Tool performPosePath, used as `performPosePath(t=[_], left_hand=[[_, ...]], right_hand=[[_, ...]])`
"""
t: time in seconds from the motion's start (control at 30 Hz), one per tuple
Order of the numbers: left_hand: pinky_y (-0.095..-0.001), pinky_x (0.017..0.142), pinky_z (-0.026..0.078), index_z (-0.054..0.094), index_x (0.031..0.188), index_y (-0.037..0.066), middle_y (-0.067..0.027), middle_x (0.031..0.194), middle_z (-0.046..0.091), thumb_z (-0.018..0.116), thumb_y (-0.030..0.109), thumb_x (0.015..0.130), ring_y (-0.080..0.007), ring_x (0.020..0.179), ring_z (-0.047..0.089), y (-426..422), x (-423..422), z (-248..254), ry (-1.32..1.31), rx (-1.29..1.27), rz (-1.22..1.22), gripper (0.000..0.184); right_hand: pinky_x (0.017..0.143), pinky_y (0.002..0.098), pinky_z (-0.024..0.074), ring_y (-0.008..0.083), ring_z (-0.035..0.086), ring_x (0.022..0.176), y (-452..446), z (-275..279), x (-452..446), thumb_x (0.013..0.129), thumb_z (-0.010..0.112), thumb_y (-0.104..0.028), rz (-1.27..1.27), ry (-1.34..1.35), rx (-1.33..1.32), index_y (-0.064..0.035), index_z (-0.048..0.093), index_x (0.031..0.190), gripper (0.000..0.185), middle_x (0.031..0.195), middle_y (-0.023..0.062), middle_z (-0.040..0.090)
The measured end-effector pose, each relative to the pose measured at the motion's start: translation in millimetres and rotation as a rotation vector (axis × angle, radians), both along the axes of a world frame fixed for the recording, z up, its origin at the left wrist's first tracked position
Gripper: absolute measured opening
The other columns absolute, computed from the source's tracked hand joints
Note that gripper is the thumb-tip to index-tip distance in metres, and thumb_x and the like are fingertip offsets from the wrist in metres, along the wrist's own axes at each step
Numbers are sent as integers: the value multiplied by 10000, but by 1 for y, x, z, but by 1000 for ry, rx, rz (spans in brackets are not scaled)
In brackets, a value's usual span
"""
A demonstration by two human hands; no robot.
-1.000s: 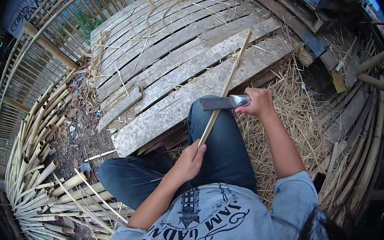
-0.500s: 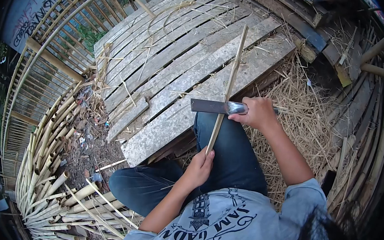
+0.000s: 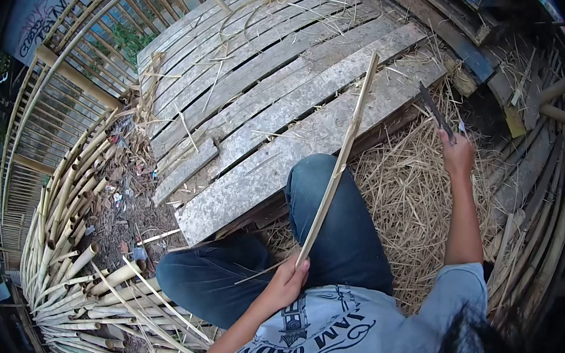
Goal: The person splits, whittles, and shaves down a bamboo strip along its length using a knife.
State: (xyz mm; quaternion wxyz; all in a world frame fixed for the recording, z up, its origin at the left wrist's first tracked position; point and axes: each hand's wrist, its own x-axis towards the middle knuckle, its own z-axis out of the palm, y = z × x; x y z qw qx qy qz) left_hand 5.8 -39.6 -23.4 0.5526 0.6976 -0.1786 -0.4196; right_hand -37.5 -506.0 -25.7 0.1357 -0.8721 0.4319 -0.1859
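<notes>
Holding a bamboo strip [image 3: 340, 165] and a knife [image 3: 433, 108] well apart

The left grip [image 3: 288, 279] is closed around the near end of the strip, low in front of the printed T-shirt [image 3: 389, 343]. From there the strip slants up and away across the right leg of the jeans [image 3: 352, 231], passing over the knee, its far end above the slatted wooden platform [image 3: 262, 178]; whether it touches the knee, I cannot tell. The right grip [image 3: 458, 156] is clenched on the knife, the forearm stretched forward over a bed of pale straw-like shavings [image 3: 402, 202]. The dark blade points away and leftward, near the right end of the platform's front plank in this view, and is clear of the strip. On the left, cut bamboo poles [image 3: 80, 259] lie fanned beside the bent left leg, with thin loose strips [image 3: 156, 291] across them, and a slatted fence [image 3: 81, 82] curves beyond.
</notes>
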Motion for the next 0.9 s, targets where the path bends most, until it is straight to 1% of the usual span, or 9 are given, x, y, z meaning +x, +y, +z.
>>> performPosePath(t=[0.07,0.13,0.23,0.27,0.4,0.57,0.63,0.83,0.9], left_hand=[[-254,501,332,451,915,51,28,638,370,386,235,1062,-72,542,369,-14,8,9,102,-17,-20,244],[-250,477,309,446,909,59,37,606,347,385,257,1064,-63,518,352,-26,18,17,245,-17,-24,259],[-254,470,305,454,919,59,39,587,338,390,265,1064,-64,506,346,-30,24,21,311,23,-47,260],[-258,468,307,460,925,57,39,578,336,393,268,1063,-68,501,347,-31,25,20,306,26,-43,260],[-264,481,323,469,930,51,31,600,371,399,263,1062,-75,519,368,-29,15,20,159,77,-8,259],[-278,518,358,479,918,43,4,647,422,388,225,1061,-86,556,403,-30,13,22,25,50,14,248],[-281,520,360,479,919,39,1,640,419,387,218,1060,-89,554,407,-30,13,25,17,59,7,246],[-293,525,372,480,928,30,-8,623,423,387,216,1057,-106,550,419,-25,16,27,64,69,-4,244],[-298,526,375,480,931,29,-10,619,426,387,219,1057,-110,547,420,-23,18,27,109,59,18,247]], right_hand=[[520,414,402,306,575,532,29,-19,-9,804,499,-789,145,-203,86,-51,570,655,756,507,67,511],[481,385,402,290,569,496,86,-1,-1,763,494,-839,389,-315,192,-64,512,613,789,486,57,468],[451,390,439,288,581,461,143,11,19,677,509,-898,682,-205,-14,-88,496,574,817,503,63,517],[470,406,459,294,607,490,155,19,27,649,535,-899,741,-123,14,-89,511,566,814,519,77,550],[490,419,469,299,636,529,144,3,45,627,545,-900,790,0,5,-91,540,574,810,539,96,577],[473,407,466,297,636,527,127,5,57,596,516,-932,863,-12,-88,-75,519,572,858,522,90,557],[470,396,471,290,634,522,114,3,58,588,485,-951,715,-45,-64,-77,509,573,875,519,85,550],[474,393,476,288,623,515,87,2,64,575,439,-977,756,-36,-182,-81,495,580,898,514,80,535],[470,391,470,289,607,500,70,-2,58,577,429,-983,674,-48,-190,-78,497,590,907,509,79,521]])
